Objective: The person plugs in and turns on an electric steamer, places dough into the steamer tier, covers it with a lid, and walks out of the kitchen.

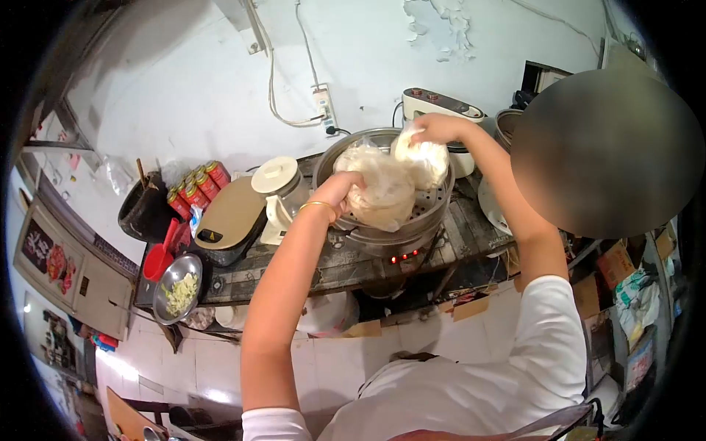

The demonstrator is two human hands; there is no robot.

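Observation:
My left hand (340, 192), with a gold bangle at the wrist, grips a clear plastic bag (381, 192) of pale, doughy-looking food. In my right hand (438, 129) is a second whitish plastic-wrapped bundle (423, 163); whether it joins the first bag I cannot tell. Both are over an open metal steamer pot (397, 241), whose perforated tray (430, 202) shows beneath and beside them. Plastic and the backs of my hands hide some fingertips.
Left of the steamer stand a glass jug (292, 187) with a cream lid, an electric griddle (229, 213), red cans (196, 192) and a metal bowl (163, 294) of chopped pale-green food. Behind is a cream appliance (441, 105). A blurred round patch covers the right side.

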